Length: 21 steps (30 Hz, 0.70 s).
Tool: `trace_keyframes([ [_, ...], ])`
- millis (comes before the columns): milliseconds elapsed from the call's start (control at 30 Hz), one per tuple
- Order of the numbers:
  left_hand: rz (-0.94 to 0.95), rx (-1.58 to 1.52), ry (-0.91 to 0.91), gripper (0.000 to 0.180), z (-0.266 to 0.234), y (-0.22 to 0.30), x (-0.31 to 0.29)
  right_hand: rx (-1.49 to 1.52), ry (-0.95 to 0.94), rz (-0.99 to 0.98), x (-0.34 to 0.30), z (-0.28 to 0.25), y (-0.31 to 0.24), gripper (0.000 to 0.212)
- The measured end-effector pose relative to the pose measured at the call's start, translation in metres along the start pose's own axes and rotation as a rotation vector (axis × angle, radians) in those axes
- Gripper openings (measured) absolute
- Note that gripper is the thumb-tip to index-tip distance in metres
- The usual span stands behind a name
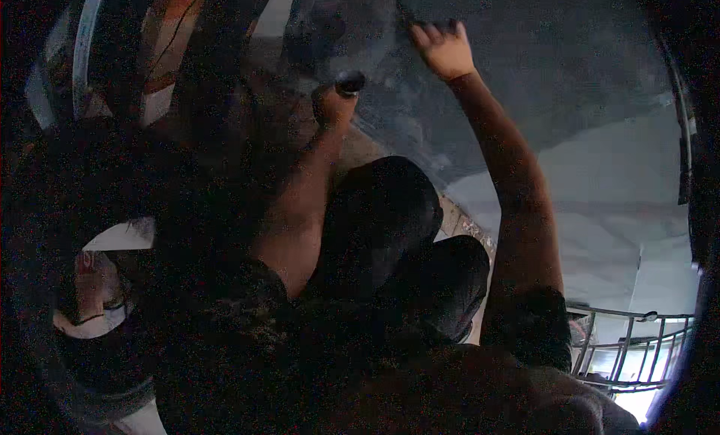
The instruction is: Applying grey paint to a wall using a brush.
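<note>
Dark clothing [247, 345] fills the lower part, with bent knees [394, 210] beyond it, a crouch that seems to bring both arms within reach of a broad grey surface [555, 67]. The left hand [331, 111] is wrapped around a round-ended dark object [350, 82], perhaps a torch, whose end pokes out of the fist, probably to leave it uncovered. The right hand [444, 49] reaches farther out over the grey surface, fingers bent near a thin dark shape; whether they grip it, I cannot tell in the dimness. Metal railing [628, 352] stands at lower right
</note>
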<state>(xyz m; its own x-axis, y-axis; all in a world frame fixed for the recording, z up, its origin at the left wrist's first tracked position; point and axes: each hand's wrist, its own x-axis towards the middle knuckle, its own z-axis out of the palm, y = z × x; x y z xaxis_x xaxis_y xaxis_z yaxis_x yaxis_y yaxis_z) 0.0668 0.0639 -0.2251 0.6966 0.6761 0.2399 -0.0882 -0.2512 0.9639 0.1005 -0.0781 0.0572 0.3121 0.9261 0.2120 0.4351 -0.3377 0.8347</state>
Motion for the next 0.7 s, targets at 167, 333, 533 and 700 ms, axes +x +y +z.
trace_keyframes([
  [167, -0.006, 0.072, -0.024, 0.045, 0.004, -0.031, 0.009, -0.01, 0.315, 0.291, 0.028, -0.019, 0.026, 0.036],
  [333, -0.129, -0.008, -0.153, 0.049, 0.018, -0.02, 0.006, -0.026, 0.092, 0.084, 0.011, 0.007, 0.016, 0.037],
  [533, 0.041, 0.087, -0.037, 0.049, 0.012, -0.071, 0.021, 0.091, 0.15, 0.023, 0.015, -0.014, -0.015, 0.036],
  [700, 0.053, 0.1, 0.121, 0.052, 0.014, -0.058, 0.017, 0.199, 0.25, 0.258, 0.008, -0.024, -0.011, 0.035],
])
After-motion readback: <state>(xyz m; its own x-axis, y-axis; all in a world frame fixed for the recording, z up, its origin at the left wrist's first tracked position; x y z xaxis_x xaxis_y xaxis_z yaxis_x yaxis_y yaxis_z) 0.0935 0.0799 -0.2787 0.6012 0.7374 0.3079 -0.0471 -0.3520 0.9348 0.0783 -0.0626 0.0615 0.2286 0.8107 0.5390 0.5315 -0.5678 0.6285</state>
